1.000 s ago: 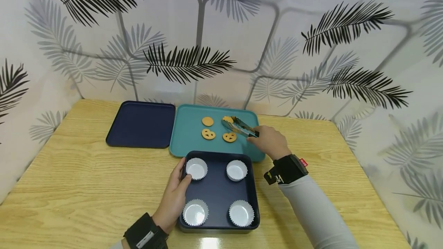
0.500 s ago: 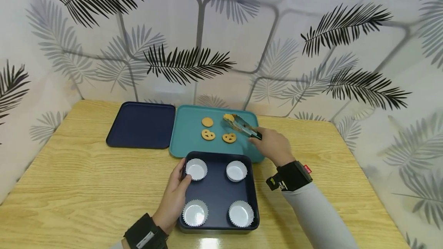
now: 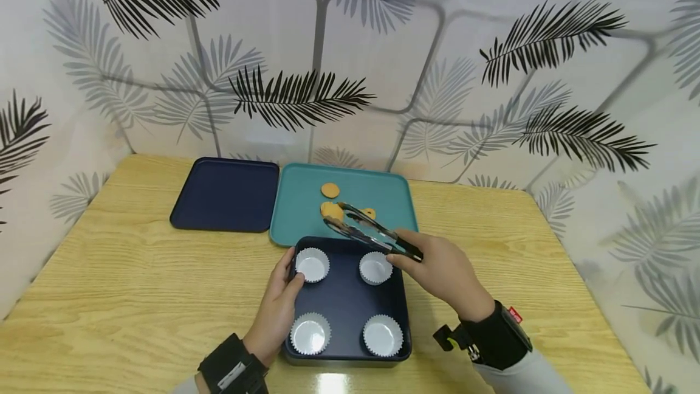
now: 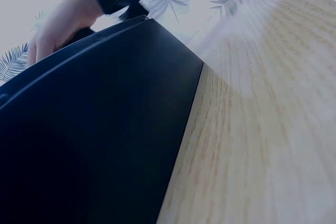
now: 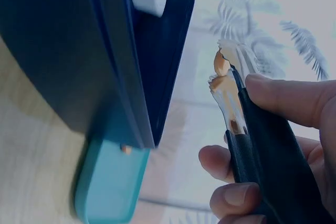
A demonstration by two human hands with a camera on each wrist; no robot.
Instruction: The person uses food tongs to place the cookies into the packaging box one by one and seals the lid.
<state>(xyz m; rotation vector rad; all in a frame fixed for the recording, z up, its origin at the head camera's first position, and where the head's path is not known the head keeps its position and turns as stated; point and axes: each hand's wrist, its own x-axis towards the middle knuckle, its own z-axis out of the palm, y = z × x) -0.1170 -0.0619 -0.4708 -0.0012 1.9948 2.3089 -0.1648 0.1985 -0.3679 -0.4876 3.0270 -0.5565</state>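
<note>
My right hand (image 3: 445, 269) grips black-handled metal tongs (image 3: 372, 233), reaching over the far right corner of a deep dark blue baking pan (image 3: 344, 303). Between the tong tips a light brown cookie (image 5: 221, 62) is pinched, held up in the air. My left hand (image 3: 276, 309) holds the pan's left wall, thumb over the rim beside a cup. Several white fluted baking cups (image 3: 381, 336) stand in the pan's corners. Behind, on a teal tray (image 3: 295, 184), lie a round cookie (image 3: 330, 190) and a pretzel cookie (image 3: 369, 213), the latter partly hidden by the tongs.
A flat navy tray (image 3: 224, 196) lies left of the teal one, their edges close together. Both rest on a wooden table (image 3: 137, 297) backed by a leaf-patterned wall (image 3: 350, 47). The pan stands just in front of the teal tray.
My right hand has lifted a cookie from the teal tray's far right with the tongs and drawn it nearer, toward the pan. The left hand stays on the pan.
</note>
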